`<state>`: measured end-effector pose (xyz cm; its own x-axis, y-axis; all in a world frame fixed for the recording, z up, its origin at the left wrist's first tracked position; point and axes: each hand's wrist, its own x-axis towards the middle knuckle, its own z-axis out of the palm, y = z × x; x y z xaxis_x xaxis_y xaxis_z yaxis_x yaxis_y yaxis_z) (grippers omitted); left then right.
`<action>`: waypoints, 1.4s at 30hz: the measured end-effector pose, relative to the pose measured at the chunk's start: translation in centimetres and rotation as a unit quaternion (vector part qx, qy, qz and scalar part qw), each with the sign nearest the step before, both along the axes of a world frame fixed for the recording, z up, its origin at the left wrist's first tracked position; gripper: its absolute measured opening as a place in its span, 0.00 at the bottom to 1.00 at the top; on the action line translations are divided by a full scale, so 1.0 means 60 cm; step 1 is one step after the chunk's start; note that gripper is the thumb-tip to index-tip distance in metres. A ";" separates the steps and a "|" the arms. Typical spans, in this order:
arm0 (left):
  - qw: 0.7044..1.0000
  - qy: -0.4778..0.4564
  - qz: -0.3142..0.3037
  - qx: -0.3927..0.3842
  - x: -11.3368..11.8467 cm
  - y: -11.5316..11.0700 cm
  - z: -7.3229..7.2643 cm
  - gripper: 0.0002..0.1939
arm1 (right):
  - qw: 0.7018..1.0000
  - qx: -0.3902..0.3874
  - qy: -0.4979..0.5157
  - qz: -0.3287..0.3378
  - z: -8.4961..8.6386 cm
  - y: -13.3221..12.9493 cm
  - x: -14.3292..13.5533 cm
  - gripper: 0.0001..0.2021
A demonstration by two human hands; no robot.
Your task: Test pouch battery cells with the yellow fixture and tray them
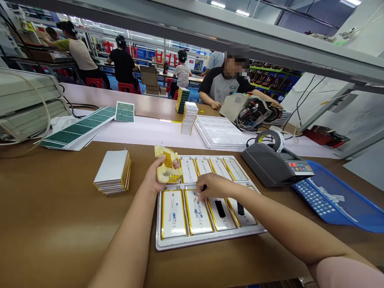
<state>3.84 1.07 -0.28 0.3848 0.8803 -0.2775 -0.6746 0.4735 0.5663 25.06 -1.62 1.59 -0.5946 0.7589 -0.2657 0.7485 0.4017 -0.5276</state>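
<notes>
The left hand [153, 176] is wrapped around a pale yellow plastic tape holder with curved ends [169, 173], just above the left part of a white plastic tray with pockets [198, 239]; it seems held there so the tape is close by and the packs in front can be seen; the right hand [214, 186] has its thumb and fingers pinched together over the top of a flat white pack with yellow edges [198, 220], second from the left in the front row; a small black piece [204, 187] shows in the curl of the fingers and looks held, though the fingers hide most of it; the tray lies flat on the smooth brown table [60, 232] right before the person, likely so both arms can reach every pocket; each pack sits in its own pocket, which should keep it from sliding; the two packs to the right in that row each wear a black strip [220, 209]; the leftmost one shows only print; a neat stack of white packs [112, 172] stands left of the tray, perhaps to be near but out of the way; the dark grey tape machine [276, 164] and the blue plastic basket with holes [342, 204] sit to the right, maybe for easy reach.
</notes>
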 end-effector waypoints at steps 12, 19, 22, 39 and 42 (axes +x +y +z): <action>1.000 -0.026 0.010 -0.003 -0.003 0.005 -0.015 0.13 | 0.980 -0.073 -0.004 0.187 -0.005 0.052 -0.016 0.10; 0.999 -0.050 0.004 -0.019 -0.003 0.005 -0.017 0.12 | 0.992 -0.031 -0.026 0.119 0.000 0.013 -0.017 0.09; 0.999 -0.050 0.001 -0.015 -0.003 0.005 -0.017 0.12 | 0.998 -0.029 -0.045 0.023 -0.003 0.000 -0.019 0.10; 0.998 -0.059 0.002 -0.006 -0.007 0.006 -0.023 0.11 | 0.997 -0.063 0.033 -0.032 -0.013 0.005 -0.104 0.09; 0.997 -0.077 0.002 -0.011 -0.009 0.006 -0.026 0.11 | 0.999 -0.014 -0.020 -0.043 -0.017 0.001 -0.126 0.08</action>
<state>3.32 1.43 -1.81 0.4211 0.8759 -0.2354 -0.7542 0.4824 0.4456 17.48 -1.58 0.56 -0.5165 0.7985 -0.3092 0.8001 0.3214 -0.5065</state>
